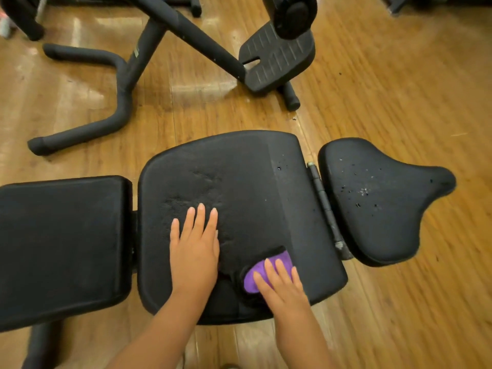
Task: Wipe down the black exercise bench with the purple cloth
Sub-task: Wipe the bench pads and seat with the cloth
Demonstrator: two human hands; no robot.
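Observation:
The black exercise bench (253, 182) lies across the view in three pads: a left pad (61, 235), a wide middle pad and a saddle-shaped right pad (372, 198) speckled with white bits. A dark cloth with a purple side (255, 275) is spread over the middle pad, one corner folded back and showing purple. My left hand (195, 249) rests flat on the dark part of the cloth with fingers straight. My right hand (282, 286) lies flat on the purple corner near the pad's front edge.
A black metal frame with curved foam-covered legs (87, 134) and a ribbed foot plate (277, 59) stands on the wooden floor (399, 89) behind the bench. A bench leg (40, 347) shows at the lower left. More dark equipment sits at the top corners.

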